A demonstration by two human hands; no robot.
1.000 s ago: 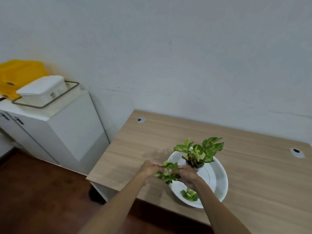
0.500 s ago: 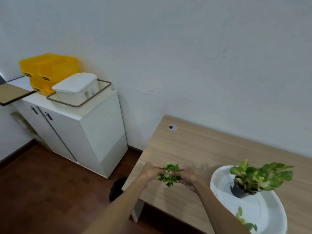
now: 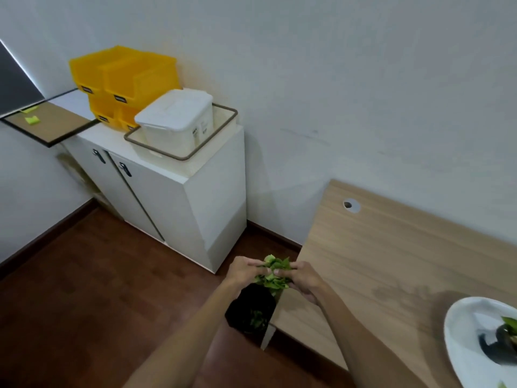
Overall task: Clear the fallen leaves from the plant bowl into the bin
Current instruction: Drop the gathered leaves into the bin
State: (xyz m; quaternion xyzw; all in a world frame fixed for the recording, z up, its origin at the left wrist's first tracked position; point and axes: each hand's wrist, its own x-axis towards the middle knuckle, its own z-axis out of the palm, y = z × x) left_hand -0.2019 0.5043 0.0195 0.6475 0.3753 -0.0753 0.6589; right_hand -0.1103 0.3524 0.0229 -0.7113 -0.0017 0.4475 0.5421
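Note:
A bunch of green fallen leaves (image 3: 272, 274) is cupped between my left hand (image 3: 242, 271) and my right hand (image 3: 303, 278), just past the table's left edge. Directly below them on the floor stands a small black bin (image 3: 250, 312) with a few green leaves inside. The white plant bowl (image 3: 458, 329) lies at the lower right on the table, cut off by the frame. A dark pot (image 3: 496, 344) with green leaves stands in it.
The wooden table (image 3: 391, 256) has a cable hole (image 3: 351, 205) near its back left corner. A white cabinet (image 3: 179, 197) to the left carries yellow bins (image 3: 126, 77) and a white lidded box (image 3: 176, 119). Dark wood floor (image 3: 98, 289) lies between.
Both hands have carried the bunch of leaves left from the bowl, off the table's edge and over the black bin. The view has swung left, so the bowl is now at the right edge.

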